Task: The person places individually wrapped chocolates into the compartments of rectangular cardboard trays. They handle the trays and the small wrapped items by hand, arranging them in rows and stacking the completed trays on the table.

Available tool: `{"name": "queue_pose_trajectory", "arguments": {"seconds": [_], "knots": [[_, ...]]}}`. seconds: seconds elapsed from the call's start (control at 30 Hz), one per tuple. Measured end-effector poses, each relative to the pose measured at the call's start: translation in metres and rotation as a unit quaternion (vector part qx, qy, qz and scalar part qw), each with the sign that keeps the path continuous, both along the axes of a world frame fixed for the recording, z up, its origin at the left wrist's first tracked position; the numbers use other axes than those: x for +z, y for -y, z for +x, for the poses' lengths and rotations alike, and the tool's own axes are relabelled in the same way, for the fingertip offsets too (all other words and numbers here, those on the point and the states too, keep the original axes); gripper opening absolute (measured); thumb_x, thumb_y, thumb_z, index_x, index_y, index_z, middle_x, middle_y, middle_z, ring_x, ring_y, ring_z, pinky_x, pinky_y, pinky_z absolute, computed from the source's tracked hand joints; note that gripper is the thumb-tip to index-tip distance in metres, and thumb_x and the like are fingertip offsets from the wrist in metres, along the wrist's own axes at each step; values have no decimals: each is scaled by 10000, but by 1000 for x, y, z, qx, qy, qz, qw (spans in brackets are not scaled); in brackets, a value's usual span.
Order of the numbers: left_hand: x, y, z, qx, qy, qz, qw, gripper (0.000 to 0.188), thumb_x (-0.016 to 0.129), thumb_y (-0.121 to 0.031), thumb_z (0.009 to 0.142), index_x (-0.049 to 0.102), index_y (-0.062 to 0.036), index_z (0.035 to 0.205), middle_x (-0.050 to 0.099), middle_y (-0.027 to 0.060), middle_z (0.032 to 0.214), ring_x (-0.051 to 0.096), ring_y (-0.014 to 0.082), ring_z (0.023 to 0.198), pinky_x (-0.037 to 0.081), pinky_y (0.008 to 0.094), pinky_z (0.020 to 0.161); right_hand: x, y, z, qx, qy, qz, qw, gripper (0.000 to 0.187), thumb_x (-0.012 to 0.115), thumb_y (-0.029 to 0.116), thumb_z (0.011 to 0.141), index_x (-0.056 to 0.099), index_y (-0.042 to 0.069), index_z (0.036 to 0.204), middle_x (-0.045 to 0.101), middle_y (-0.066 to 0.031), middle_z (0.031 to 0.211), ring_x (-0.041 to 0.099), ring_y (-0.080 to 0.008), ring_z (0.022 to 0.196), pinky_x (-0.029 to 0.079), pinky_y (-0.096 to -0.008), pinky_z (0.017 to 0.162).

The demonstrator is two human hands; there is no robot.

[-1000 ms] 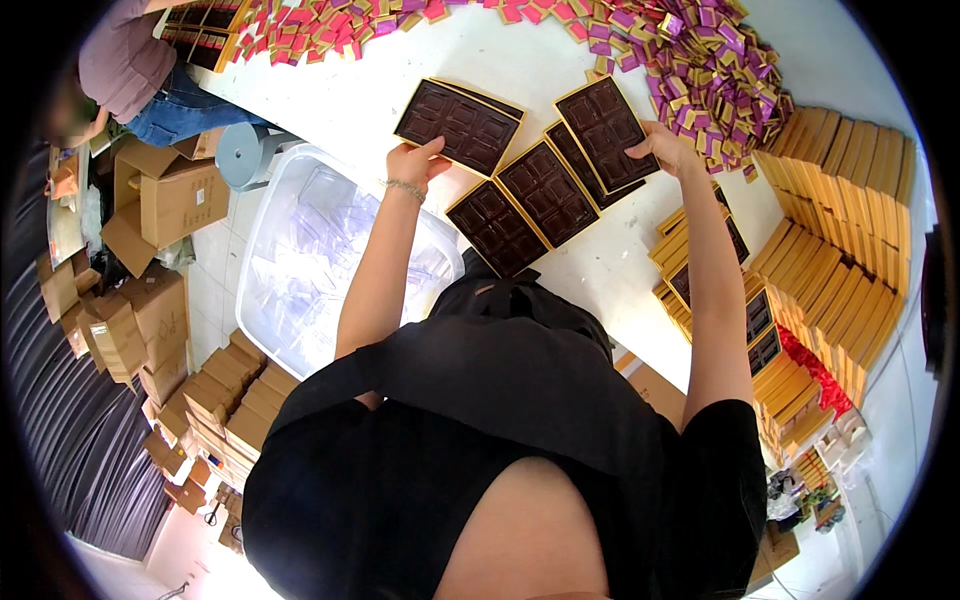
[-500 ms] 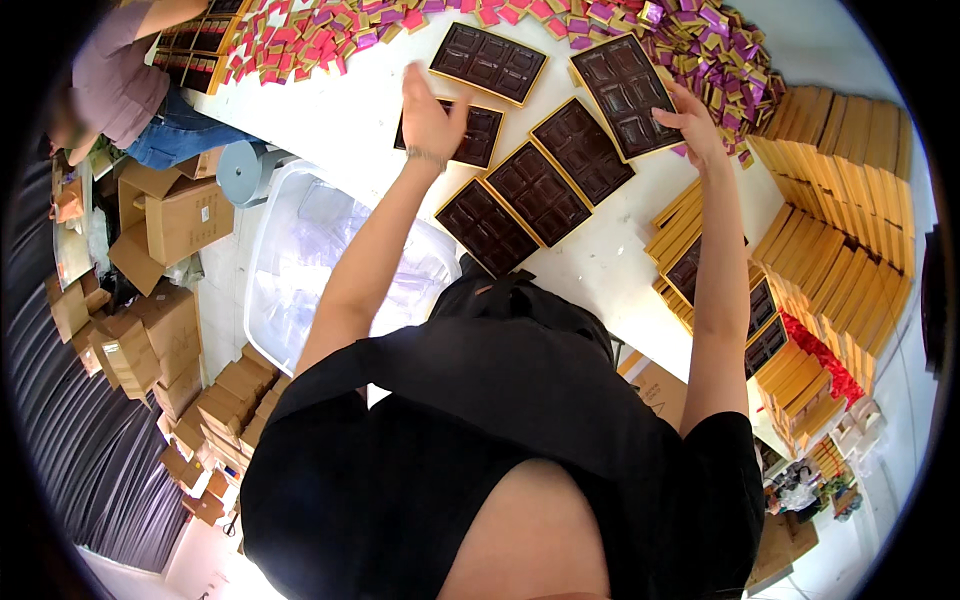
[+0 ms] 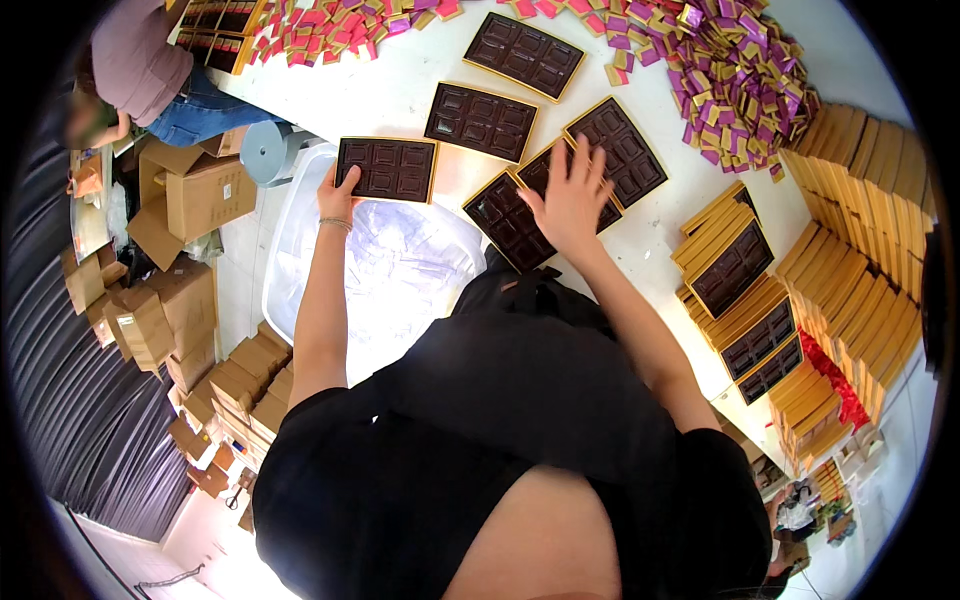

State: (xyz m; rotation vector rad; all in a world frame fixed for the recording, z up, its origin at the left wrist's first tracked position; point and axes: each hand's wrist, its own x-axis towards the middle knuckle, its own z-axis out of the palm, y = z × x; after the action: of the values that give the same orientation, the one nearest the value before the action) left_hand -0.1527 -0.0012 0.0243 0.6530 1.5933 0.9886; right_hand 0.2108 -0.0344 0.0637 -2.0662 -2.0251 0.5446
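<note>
My left hand (image 3: 338, 197) is closed on the left edge of a dark brown compartment tray (image 3: 387, 168) with a gold border, thumb on top. That tray sits over the table's edge near a clear plastic bin. Fingers spread and slightly blurred, my right hand (image 3: 572, 205) is over a middle tray (image 3: 540, 172) and partly hides it; whether it touches is unclear. Beside it lie another tray (image 3: 508, 220), nearest my body, and one on the right (image 3: 620, 153). Two more trays, one central (image 3: 481, 121) and one farther back (image 3: 525, 55), lie on the white table.
Pink, purple and gold wrapped pieces (image 3: 735, 80) spread along the table's far side. Gold-edged stacks (image 3: 860, 220) stand on the right, with trays (image 3: 732, 270) nearby. Left are the clear bin (image 3: 290, 240), cardboard boxes (image 3: 205, 200) and another person (image 3: 145, 65).
My right hand has let go of the tray it held and moved left toward my body. My left hand has moved left and now grips a tray. The view has shifted slightly.
</note>
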Motion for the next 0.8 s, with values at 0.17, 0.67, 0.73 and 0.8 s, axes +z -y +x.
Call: {"name": "queue_pose_trajectory", "arguments": {"seconds": [0.17, 0.67, 0.73, 0.8], "knots": [[-56, -12, 40, -129, -266, 75, 953, 566, 703, -259, 848, 512, 7, 1309, 629, 144, 1126, 604, 279, 1009, 484, 377, 887, -15, 41, 27, -57, 72, -68, 993, 1046, 723, 557, 723, 234, 19, 1475, 79, -262, 1548, 76, -521, 1398, 180, -797, 929], [4, -143, 193, -694, -500, 311, 414, 1242, 683, -806, 510, 113, -352, 1516, 2, 115, 1595, 0, 364, 1460, 65, 717, 1076, -28, -1, 78, 72, 136, -117, 981, 1355, 843, 604, 413, 181, 178, 1517, 86, -148, 1577, 120, -454, 1416, 324, -759, 908], [15, -167, 207, -678, -550, 284, 396, 1233, 669, -814, 524, 100, -356, 1517, -16, 113, 1595, -16, 362, 1461, 76, 717, 1076, -27, -8, 99, 107, 137, -131, 976, 1318, 847, 585, 442, 176, 220, 1517, 77, -115, 1583, 93, -416, 1435, 269, -773, 943], [14, -185, 213, -681, -573, 256, 377, 1209, 669, -811, 546, 94, -375, 1516, -26, 105, 1596, -27, 382, 1456, 90, 730, 1064, -25, -15, 105, 131, 134, -134, 973, 1312, 846, 579, 444, 181, 219, 1516, 80, -114, 1583, 98, -410, 1436, 273, -764, 950]]}}
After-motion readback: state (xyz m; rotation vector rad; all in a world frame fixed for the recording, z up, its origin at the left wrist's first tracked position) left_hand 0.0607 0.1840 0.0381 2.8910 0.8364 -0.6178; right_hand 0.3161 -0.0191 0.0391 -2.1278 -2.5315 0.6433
